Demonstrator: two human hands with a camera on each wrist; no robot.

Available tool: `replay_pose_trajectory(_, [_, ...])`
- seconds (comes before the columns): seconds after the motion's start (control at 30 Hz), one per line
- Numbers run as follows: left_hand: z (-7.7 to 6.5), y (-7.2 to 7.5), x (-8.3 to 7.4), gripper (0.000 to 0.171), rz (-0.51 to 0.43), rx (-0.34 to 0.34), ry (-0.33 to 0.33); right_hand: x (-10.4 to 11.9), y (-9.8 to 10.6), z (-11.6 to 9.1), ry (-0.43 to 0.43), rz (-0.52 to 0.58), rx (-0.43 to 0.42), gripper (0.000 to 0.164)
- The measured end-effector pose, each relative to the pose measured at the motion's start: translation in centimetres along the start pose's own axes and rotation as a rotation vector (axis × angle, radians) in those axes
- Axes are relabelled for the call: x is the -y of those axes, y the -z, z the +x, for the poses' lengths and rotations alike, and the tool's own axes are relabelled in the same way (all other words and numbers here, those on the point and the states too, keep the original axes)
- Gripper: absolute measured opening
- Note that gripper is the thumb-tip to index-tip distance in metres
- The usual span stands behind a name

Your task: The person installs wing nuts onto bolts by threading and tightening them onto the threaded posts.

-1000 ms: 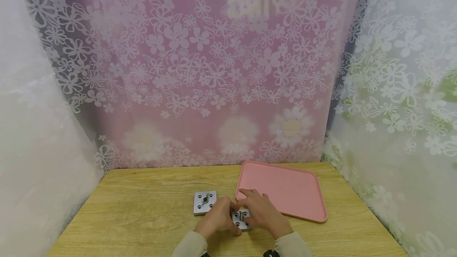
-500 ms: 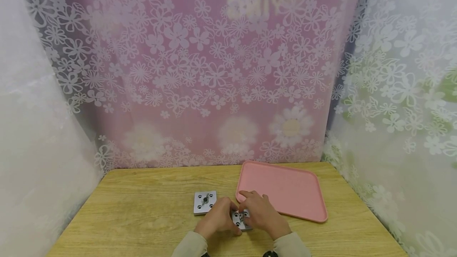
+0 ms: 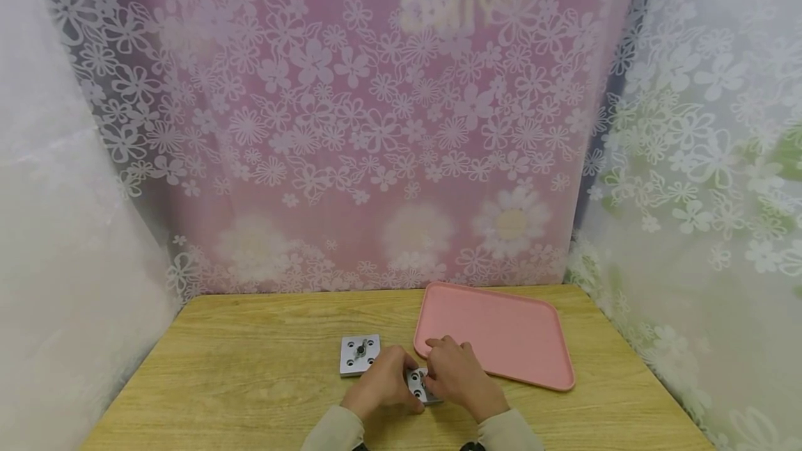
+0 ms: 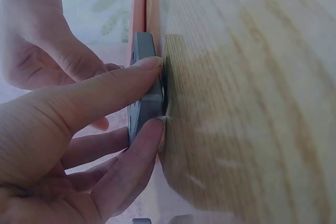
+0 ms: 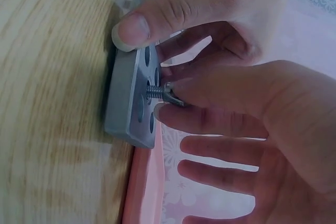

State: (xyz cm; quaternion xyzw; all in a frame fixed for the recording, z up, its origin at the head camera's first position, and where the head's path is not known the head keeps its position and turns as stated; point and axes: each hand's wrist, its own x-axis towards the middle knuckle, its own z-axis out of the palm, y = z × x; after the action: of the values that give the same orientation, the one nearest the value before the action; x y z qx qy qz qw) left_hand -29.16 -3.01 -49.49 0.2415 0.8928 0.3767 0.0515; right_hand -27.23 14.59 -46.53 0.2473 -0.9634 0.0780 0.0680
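On the wooden table, my left hand (image 3: pixel 385 381) grips a small grey metal plate (image 5: pixel 122 98) by its edges, thumb on the near side. The plate has several round holes, and a threaded bolt (image 5: pixel 155 92) sticks out of its face. Between thumb and index finger my right hand (image 3: pixel 460 378) pinches a wing nut (image 5: pixel 174 98) at the bolt's outer end, with thread showing between nut and plate. The right hand's other fingers are held away from the plate. In the head view my right hand partly covers the plate.
A second metal plate (image 3: pixel 347 355) with a wing nut (image 3: pixel 360 349) at its centre lies just left of my left hand. Behind my right hand is a pink tray (image 3: pixel 501 329). Floral curtains (image 3: pixel 376 124) hang behind the table and at its sides.
My right hand's fingers have turned and curled in a little over the plate, and its wrist has shifted slightly left. My left hand and the plate stay where they were.
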Motion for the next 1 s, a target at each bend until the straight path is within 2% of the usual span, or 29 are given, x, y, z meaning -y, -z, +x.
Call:
replay_pose_trajectory(0.2, [0.0, 0.1, -0.1, 0.051, -0.001, 0.004, 0.014, 0.0, 0.7, -0.2, 0.010, -0.004, -0.027, 0.012])
replay_pose_trajectory(0.3, [-0.1, 0.1, -0.1, 0.047, -0.001, 0.004, 0.006, -0.1, 0.9, -0.2, 0.043, 0.009, -0.039, 0.012])
replay_pose_trajectory(0.57, [0.0, 0.2, -0.1, 0.048, 0.026, -0.008, -0.001, -0.3, 1.1, 0.0, 0.172, 0.083, -0.024, 0.032])
replay_pose_trajectory(0.83, [-0.1, 0.3, -0.2, 0.034, -0.005, -0.004, -0.010, -0.3, 0.8, 0.1, 0.170, 0.112, 0.014, 0.052])
replay_pose_trajectory(1.0, [-0.1, 0.1, -0.1, 0.035, 0.005, -0.007, -0.022, -0.4, 0.4, 0.1, 0.170, 0.107, 0.032, 0.050])
